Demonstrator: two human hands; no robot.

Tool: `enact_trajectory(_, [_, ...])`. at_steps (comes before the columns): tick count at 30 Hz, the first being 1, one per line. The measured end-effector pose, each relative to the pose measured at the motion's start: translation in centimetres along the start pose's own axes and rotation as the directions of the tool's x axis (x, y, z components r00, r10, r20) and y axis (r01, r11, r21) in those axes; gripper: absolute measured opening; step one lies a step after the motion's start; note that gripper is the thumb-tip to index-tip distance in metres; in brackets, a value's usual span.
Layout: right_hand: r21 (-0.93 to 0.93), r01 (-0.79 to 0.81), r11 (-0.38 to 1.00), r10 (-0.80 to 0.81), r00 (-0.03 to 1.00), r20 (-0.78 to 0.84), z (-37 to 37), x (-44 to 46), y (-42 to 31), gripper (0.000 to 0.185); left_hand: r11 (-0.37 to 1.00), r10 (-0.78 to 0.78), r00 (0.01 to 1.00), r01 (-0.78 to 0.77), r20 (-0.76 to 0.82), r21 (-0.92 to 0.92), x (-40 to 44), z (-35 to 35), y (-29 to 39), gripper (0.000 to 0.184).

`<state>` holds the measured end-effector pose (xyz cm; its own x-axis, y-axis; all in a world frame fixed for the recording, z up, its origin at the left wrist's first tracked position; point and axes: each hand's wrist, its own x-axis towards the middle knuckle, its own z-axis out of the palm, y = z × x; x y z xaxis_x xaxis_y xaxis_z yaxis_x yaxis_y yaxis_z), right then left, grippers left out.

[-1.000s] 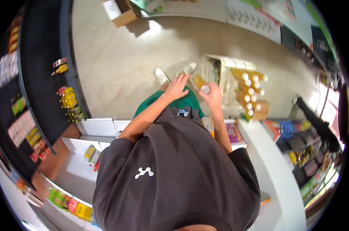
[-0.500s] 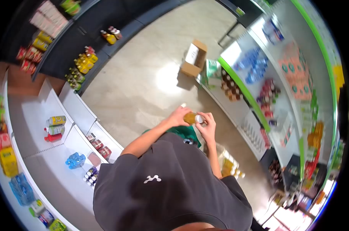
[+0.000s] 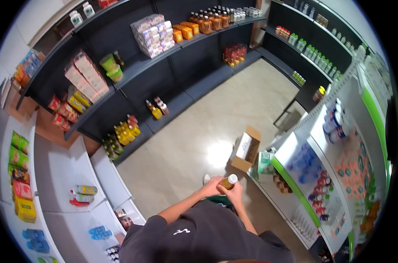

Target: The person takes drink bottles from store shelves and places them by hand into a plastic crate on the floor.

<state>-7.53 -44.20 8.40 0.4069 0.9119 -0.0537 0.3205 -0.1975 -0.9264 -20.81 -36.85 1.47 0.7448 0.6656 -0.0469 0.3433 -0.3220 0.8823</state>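
Observation:
A small bottle (image 3: 225, 183) of yellow-brown liquid with a white cap (image 3: 233, 178) is held in front of my waist, tilted with its cap away from me. My left hand (image 3: 211, 186) wraps the bottle's left side near the base. My right hand (image 3: 234, 193) closes round its right side just below the cap. Both hands touch the bottle, and their fingers partly hide it. Under the hands, a bit of green material (image 3: 220, 200) shows at the edge of my dark shirt.
An open cardboard box (image 3: 245, 149) stands on the floor ahead, beside a green-and-white package (image 3: 265, 164). White shelving with a green edge (image 3: 291, 186) holds bottles on the right. Dark shelves (image 3: 177, 94) with goods run along the back, and white shelves (image 3: 54, 162) line the left.
The view has tilted up, showing more of the back shelves. My right hand has moved from the cap area to round the bottle's body, and the bottle's cap now points more away from me.

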Motion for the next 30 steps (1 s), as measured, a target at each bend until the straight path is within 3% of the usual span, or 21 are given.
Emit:
enact_trajectory(1, [0.029, 0.035, 0.999, -0.034, 0.999, -0.033, 1.1, 2.2, 1.1, 0.051, 0.999, -0.033, 0.996, 0.030, 0.087, 0.040, 1.2, -1.6, -1.1, 0.066])
enact_trajectory(4, [0.109, -0.044, 0.993, 0.036, 0.997, 0.072, 2.2, 8.4, -0.8, 0.052, 1.000, -0.011, 0.999, 0.011, 0.038, -0.013, 3.9, -5.8, -2.8, 0.065])
enact_trajectory(5, [0.140, 0.029, 0.990, -0.040, 0.996, 0.076, 3.3, 10.6, -1.0, 0.053, 0.999, -0.021, 0.999, 0.020, -0.038, -0.025, 4.6, -7.2, -2.9, 0.062])
enact_trajectory(6, [-0.012, 0.073, 0.997, -0.071, 0.987, 0.147, 4.0, 12.8, -1.4, 0.053, 0.999, -0.030, 0.999, 0.029, -0.042, -0.022, 5.5, -8.8, -3.5, 0.062])
enact_trajectory(9, [-0.029, 0.188, 0.982, -0.170, 0.937, 0.305, 6.1, 18.0, -4.7, 0.055, 0.976, -0.160, 0.971, 0.129, -0.176, -0.173, 6.4, -11.7, -4.2, 0.063])
enact_trajectory(10, [-0.039, 0.161, 0.986, -0.135, 0.918, 0.374, 6.8, 19.6, -6.2, 0.055, 0.980, -0.160, 0.959, 0.127, -0.235, -0.152, 7.0, -13.1, -4.0, 0.062])
enact_trajectory(12, [0.024, 0.298, 0.954, -0.287, 0.887, 0.361, 9.3, 22.7, -7.0, 0.055, 0.986, -0.159, 0.925, 0.132, -0.346, -0.099, 8.1, -16.1, -4.4, 0.061])
enact_trajectory(15, [0.104, 0.290, 0.951, -0.305, 0.842, 0.445, 13.0, 27.3, -8.0, 0.055, 0.975, -0.212, 0.874, 0.163, -0.437, -0.148, 9.8, -19.0, -7.1, 0.061])
enact_trajectory(19, [0.045, 0.362, 0.931, -0.337, 0.806, 0.487, 17.9, 32.8, -8.8, 0.053, 0.969, -0.247, 0.830, 0.196, -0.500, -0.153, 12.4, -23.8, -9.6, 0.057])
enact_trajectory(26, [0.031, 0.310, 0.950, -0.285, 0.826, 0.486, 24.6, 43.4, -14.9, 0.051, 0.951, -0.299, 0.850, 0.225, -0.433, -0.214, 19.0, -35.8, -14.0, 0.056])
enact_trajectory(28, [0.052, 0.324, 0.945, -0.310, 0.829, 0.465, 27.0, 47.3, -16.1, 0.051, 0.961, -0.266, 0.821, 0.186, -0.505, -0.203, 21.5, -39.2, -15.4, 0.063])
enact_trajectory(30, [0.084, 0.239, 0.967, -0.249, 0.840, 0.483, 29.0, 50.9, -18.4, 0.050, 0.969, -0.227, 0.774, 0.116, -0.591, -0.220, 23.8, -42.9, -15.4, 0.067])
